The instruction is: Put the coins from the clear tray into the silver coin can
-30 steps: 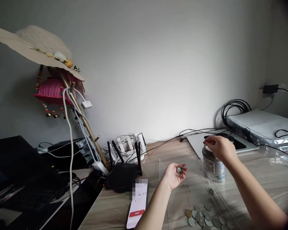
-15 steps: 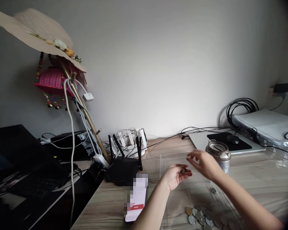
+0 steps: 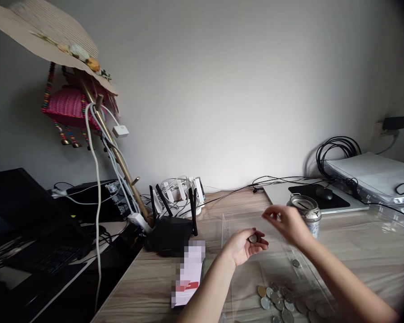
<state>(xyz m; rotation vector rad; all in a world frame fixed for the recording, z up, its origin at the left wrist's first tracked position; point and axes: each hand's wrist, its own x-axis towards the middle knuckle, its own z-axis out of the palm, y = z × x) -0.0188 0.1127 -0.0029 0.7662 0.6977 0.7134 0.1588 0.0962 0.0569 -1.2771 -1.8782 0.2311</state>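
My left hand (image 3: 245, 246) is turned palm up with its fingers curled round several coins (image 3: 253, 238). Slightly above and to the right of it, my right hand (image 3: 284, 222) has thumb and fingertips pinched together; whatever may be between them is too small to make out. Just behind the right hand stands a metal coin jar (image 3: 305, 204) with a slot in its lid, partly covered by that hand. Below both hands, a loose pile of coins (image 3: 278, 298), mostly silver with one golden, lies in a clear plastic tray (image 3: 222, 233). A single coin (image 3: 295, 263) rests apart, under the right wrist.
A phone (image 3: 190, 273) lies left of my left forearm, by a black router (image 3: 170, 235). Behind the jar, a mouse (image 3: 323, 193) sits on a black pad (image 3: 305, 190). A wooden stand (image 3: 121, 161) carries cables, a straw hat and a pink bag. A laptop (image 3: 23, 215) is far left.
My right hand has lifted slightly and its fingers have drawn into a pinch. The left hand's coins show more plainly. The whole view has shifted a little.
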